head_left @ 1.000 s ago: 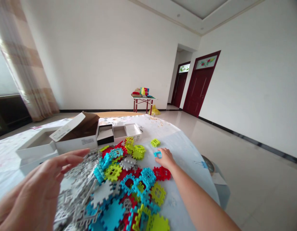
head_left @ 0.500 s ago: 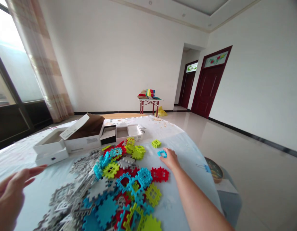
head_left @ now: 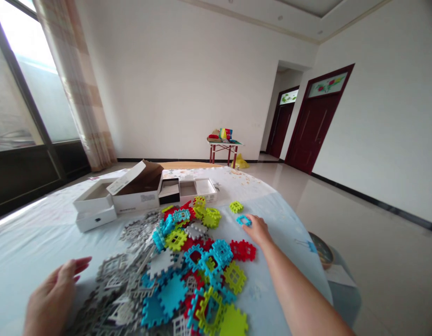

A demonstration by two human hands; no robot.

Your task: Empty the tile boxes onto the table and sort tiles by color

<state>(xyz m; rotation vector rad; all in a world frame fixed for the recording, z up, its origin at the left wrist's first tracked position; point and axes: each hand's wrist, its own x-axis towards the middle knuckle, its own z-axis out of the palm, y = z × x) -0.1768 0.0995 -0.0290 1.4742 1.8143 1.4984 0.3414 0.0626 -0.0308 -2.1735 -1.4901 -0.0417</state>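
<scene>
On the right side of the table, my right hand (head_left: 258,229) grips the edge of a blue toothed building piece (head_left: 242,219) with a hole in its middle. A yellow-green piece (head_left: 236,206) lies just beyond it, and red pieces (head_left: 243,251) lie nearer to me. My left hand (head_left: 56,294) is at the lower left with fingers stretched out and nothing in them, beside the grey pieces (head_left: 112,270). Between the hands spreads a heap of interlocking pieces, among them flat blue ones (head_left: 173,294) and a yellow-green window piece (head_left: 234,277).
Behind the heap stand an open white box (head_left: 135,200), a smaller white box (head_left: 96,219) and a small black box (head_left: 169,192). A round table with a pale blue cloth (head_left: 289,261) carries everything. Past its right edge is a stool (head_left: 342,298).
The view has shifted slightly left, so the scene sits further right. My left hand has come further into view, towards the grey pieces. My right hand still holds the blue piece.
</scene>
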